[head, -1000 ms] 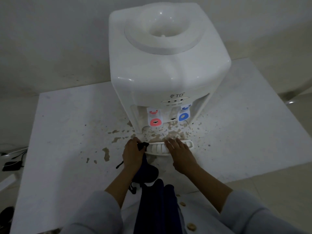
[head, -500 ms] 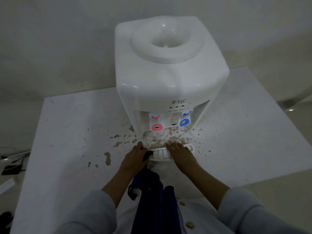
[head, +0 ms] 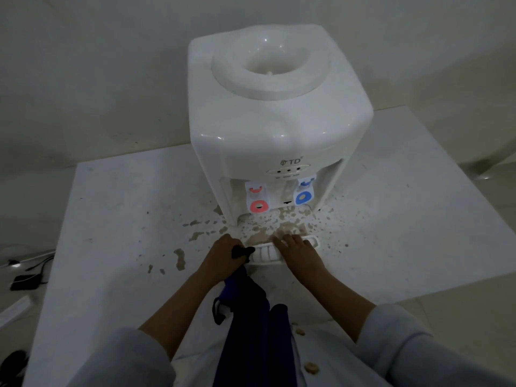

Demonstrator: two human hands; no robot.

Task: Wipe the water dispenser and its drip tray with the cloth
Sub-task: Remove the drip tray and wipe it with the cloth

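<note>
A white tabletop water dispenser (head: 279, 129) stands on a white table (head: 111, 219), with a red tap (head: 259, 205) and a blue tap (head: 303, 197) on its front. Its white slotted drip tray (head: 265, 254) juts out at the base and is spattered with brown stains. My left hand (head: 223, 256) grips a dark blue cloth (head: 245, 291) at the tray's left end; the cloth hangs down towards me. My right hand (head: 298, 251) rests on the tray's right part with its fingers laid over the top.
Brown splashes (head: 180, 258) dot the table to the left and right of the tray. Dark cables and a small black device (head: 23, 280) lie on the floor at the left. A pale wall stands behind the dispenser.
The view has dropped back from the dispenser, which now sits lower in frame. Both hands stay at the drip tray, the left still holding the cloth.
</note>
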